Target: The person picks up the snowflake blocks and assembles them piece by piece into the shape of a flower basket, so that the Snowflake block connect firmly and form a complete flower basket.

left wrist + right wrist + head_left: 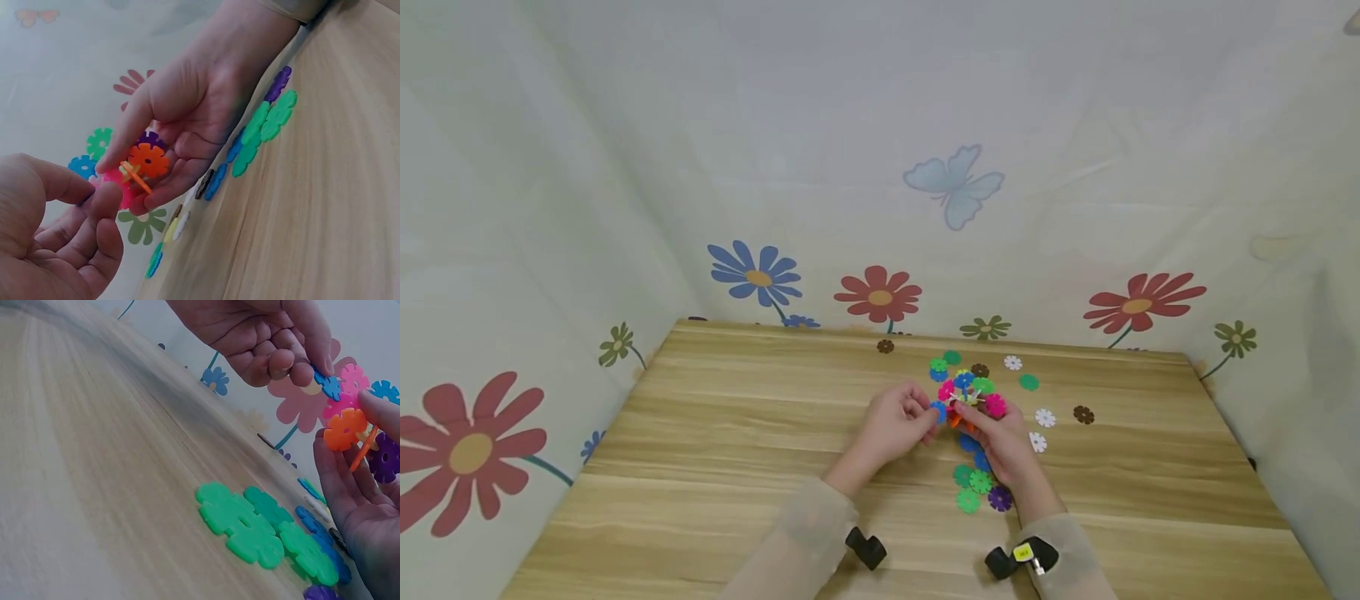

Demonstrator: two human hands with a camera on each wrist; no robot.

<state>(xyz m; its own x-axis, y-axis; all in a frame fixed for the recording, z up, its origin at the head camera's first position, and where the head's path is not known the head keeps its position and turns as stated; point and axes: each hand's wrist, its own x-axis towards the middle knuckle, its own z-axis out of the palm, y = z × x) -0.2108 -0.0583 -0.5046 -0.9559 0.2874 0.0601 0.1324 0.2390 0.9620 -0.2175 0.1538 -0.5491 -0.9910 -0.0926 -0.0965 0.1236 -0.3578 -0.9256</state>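
Note:
My right hand [1009, 446] holds a cluster of joined notched plastic discs [964, 400] above the table, thumb on the near side. Pink, orange, purple, blue, green and yellow discs stick out of it at various angles. An orange disc [345, 429] faces the right wrist camera. My left hand [897, 423] pinches a blue notched disc [327, 386] between thumb and forefinger, at the left edge of the cluster, right by a pink disc [354, 377]. In the left wrist view, my left fingers mostly hide that blue disc.
Loose discs lie on the wooden table [737, 433]: green ones [967, 500] and a purple one [1000, 498] in front, white ones [1045, 417] and a brown one [1083, 414] to the right, others behind the hands. A flower-printed curtain [820, 167] stands behind the table.

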